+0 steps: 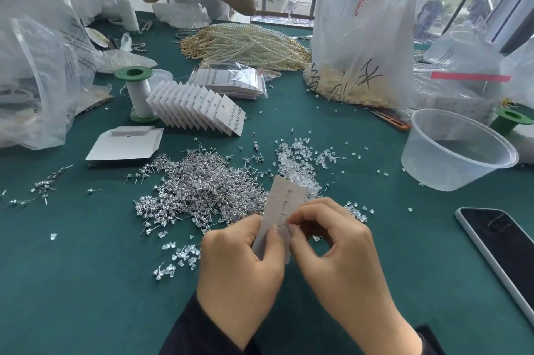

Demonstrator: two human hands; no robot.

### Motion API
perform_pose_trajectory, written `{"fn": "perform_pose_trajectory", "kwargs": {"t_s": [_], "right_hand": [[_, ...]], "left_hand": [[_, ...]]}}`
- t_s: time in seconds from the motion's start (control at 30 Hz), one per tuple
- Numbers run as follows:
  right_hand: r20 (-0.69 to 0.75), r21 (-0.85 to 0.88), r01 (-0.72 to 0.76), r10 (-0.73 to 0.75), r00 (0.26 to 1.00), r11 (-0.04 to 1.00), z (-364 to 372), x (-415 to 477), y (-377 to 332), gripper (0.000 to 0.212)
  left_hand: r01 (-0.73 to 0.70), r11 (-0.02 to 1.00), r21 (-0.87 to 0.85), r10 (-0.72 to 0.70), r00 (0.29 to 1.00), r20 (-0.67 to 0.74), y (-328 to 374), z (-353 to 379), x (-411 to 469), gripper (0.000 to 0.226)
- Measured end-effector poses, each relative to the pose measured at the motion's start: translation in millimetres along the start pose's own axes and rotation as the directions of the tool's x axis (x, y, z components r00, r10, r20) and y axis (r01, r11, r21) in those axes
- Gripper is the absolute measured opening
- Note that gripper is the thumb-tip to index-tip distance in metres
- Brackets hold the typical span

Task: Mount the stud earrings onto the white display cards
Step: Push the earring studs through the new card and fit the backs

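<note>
— While my left hand (239, 262) grips the lower edge of the white card (284, 198), thumb on its face, my right hand (332, 247) pinches a stud (281, 224) against the card's middle.
— Where are the other studs?
— Just beyond my left hand, in a pile of studs (202, 187) on the green table (86, 268). Clear backs (297, 158) lie scattered beyond my right hand.
— And the filled ones?
— Farther out past the pile stands a row of filled cards (199, 106), with a thread spool (138, 91) at its left. Right of my right hand lie a phone (502, 247) and, farther off, a clear bowl (450, 149).
</note>
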State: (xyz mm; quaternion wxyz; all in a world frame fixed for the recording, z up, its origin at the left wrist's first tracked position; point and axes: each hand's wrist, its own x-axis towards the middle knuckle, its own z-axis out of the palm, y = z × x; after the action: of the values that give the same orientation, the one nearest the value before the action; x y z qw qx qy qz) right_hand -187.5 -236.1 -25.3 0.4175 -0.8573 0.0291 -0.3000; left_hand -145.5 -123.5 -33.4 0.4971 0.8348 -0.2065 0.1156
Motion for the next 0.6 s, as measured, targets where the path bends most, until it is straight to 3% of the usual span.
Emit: {"fn": "perform_pose_trajectory", "kwargs": {"t_s": [0.3,0.6], "right_hand": [[-0.074,0.010,0.050,-0.049,0.996,0.999,2.2,-2.8,0.3,0.007],[-0.026,-0.029,0.069,-0.070,0.997,0.997,3.9,-3.0,0.9,0.006]], "left_hand": [[-0.004,0.999,0.049,0.004,1.000,-0.007,1.5,1.1,-0.5,0.035],[-0.040,0.994,0.098,0.040,0.999,0.008,4.5,-0.2,0.1,0.036]]}}
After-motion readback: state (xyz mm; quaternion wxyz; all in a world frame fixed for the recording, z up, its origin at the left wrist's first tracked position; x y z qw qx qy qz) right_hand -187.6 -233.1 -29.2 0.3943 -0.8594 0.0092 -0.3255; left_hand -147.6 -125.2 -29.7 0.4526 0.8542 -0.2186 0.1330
